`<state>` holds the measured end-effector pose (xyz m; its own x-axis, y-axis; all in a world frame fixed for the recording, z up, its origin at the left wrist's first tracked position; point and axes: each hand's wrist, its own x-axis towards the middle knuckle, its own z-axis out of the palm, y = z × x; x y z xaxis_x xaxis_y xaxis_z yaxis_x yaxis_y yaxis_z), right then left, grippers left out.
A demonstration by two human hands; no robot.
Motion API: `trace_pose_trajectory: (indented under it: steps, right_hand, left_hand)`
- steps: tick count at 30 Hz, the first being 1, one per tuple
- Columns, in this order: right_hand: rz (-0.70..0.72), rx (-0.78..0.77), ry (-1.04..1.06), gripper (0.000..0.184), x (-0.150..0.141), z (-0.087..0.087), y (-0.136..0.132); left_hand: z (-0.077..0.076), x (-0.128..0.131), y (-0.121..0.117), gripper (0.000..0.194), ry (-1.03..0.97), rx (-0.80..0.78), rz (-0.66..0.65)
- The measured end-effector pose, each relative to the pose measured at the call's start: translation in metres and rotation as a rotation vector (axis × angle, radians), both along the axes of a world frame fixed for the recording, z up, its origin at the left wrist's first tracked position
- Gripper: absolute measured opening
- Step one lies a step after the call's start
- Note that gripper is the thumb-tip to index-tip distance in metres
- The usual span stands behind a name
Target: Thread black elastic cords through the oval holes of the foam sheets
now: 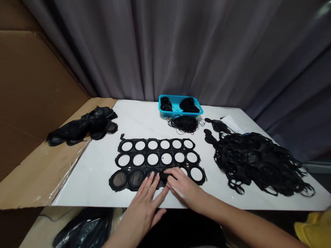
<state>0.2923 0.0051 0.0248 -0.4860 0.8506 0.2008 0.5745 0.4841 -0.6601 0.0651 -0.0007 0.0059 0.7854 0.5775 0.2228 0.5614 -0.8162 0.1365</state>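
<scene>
found lying flat on white tabletop, near the front edge: black ringed sheet, three rows of round openings. front row, left end: sheer dark fill inside the rings. right end of same row: bare openings showing white beneath.

left hand: open, fingers extended, tips resting on front row, not clamped. right hand: just beside, fingers bent at small black piece over same row. firm pinch or mere touch: cannot tell, contact partly hidden. close together at the fingertips, wrists apart.

handling, as judged: very light, soft and limp between rings, somewhat firmer at the rims. likely to sag, fold or drag askew if lifted by one corner. sheer fill probably delicate; narrow joins between rings liable to stretch or tear. slipperiness: cannot tell.

recommended hold: thick rims at both outer ends, flat fingers, even lift. for small black piece, light pinch at its edge, neighbouring rings pressed down. avoid hooking fingertips through openings or pulling on loose tab at far left corner.
</scene>
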Motion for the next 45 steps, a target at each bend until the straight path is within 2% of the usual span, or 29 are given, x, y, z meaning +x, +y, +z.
trace_pose_trajectory:
  steps: [2, 4, 7, 9, 12, 16, 19, 25, 39, 45]
  right_hand:
    - [-0.041, 0.073, -0.005, 0.022, 0.004, -0.006, 0.006]
    - [-0.202, 0.117, 0.019, 0.023, 0.016, -0.005, 0.021]
    - [-0.475, 0.167, 0.052, 0.020, 0.036, 0.008, 0.048]
    - [-0.536, 0.155, 0.062, 0.023, 0.039, 0.020, 0.060]
    - [-0.398, 0.080, 0.085, 0.020, 0.020, 0.028, 0.060]
    - [-0.093, -0.003, 0.095, 0.017, -0.020, 0.025, 0.042]
    - [0.021, -0.103, 0.119, 0.016, -0.035, 0.022, 0.032]
    - [0.031, -0.238, 0.169, 0.017, -0.036, 0.020, 0.028]
    - [0.036, -0.239, 0.178, 0.013, -0.039, 0.012, 0.026]
    - [0.018, -0.250, 0.174, 0.015, -0.041, 0.017, 0.026]
  left_hand:
    - [-0.003, 0.000, -0.001, 0.066, -0.009, 0.004, 0.019]
    - [-0.005, 0.001, -0.002, 0.069, -0.005, 0.007, 0.030]
    - [-0.005, 0.002, -0.003, 0.072, -0.006, 0.015, 0.036]
    - [-0.003, 0.001, -0.003, 0.073, -0.003, 0.019, 0.030]
    - [0.001, -0.005, -0.004, 0.072, -0.004, 0.022, 0.025]
    - [-0.001, -0.023, -0.008, 0.060, -0.074, 0.075, 0.132]
    - [-0.007, -0.036, -0.012, 0.053, -0.075, 0.095, 0.159]
    - [-0.009, -0.042, -0.015, 0.055, -0.021, 0.070, 0.132]
    - [-0.007, -0.042, -0.015, 0.054, -0.047, 0.057, 0.128]
    - [-0.009, -0.043, -0.014, 0.054, -0.024, 0.098, 0.111]
